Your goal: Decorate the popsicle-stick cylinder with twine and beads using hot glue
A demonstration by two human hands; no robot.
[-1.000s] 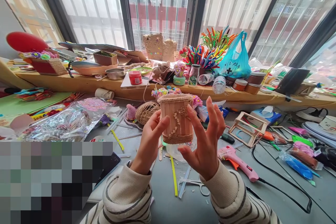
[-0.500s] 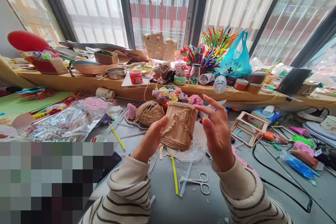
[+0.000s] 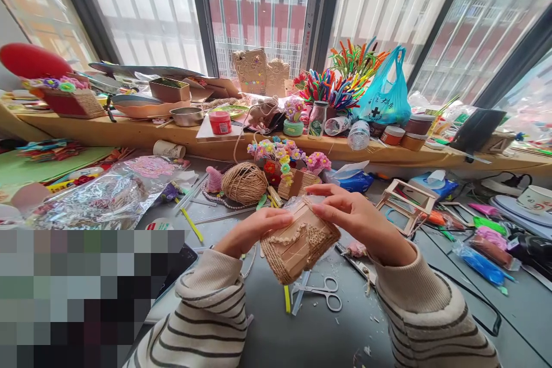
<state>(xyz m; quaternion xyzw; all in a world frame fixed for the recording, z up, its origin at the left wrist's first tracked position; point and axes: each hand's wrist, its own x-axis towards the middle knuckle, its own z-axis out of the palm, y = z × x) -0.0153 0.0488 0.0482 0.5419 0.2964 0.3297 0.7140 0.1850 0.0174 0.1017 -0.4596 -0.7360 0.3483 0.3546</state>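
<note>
A small craft pot (image 3: pixel 288 256) of pale wooden strips, with twine wound round its end and knotted cord decoration on its side, is held tilted over the table. My left hand (image 3: pixel 254 226) grips it from the left, thumb on top. My right hand (image 3: pixel 360 219) is closed on its upper right edge, thumb and fingers at the rim. Below the pot lie small silver scissors (image 3: pixel 331 294) and a yellow strip (image 3: pixel 287 300). Behind it sit a ball of twine (image 3: pixel 244 183) and a flower-decorated box (image 3: pixel 297 184). The inside of the pot is hidden.
Larger scissors (image 3: pixel 360 267) lie beside my right wrist, near a black cable (image 3: pixel 468 293). A wooden frame (image 3: pixel 405 207) stands to the right. Clear plastic wrapping (image 3: pixel 107 198) covers the left. A ledge (image 3: pixel 142 137) at the back carries jars, pipe cleaners and a blue bag (image 3: pixel 386 92).
The pot has come down and tilted over to the right. My right hand, fingers spread before, has closed on its upper edge. The left hand keeps its hold.
</note>
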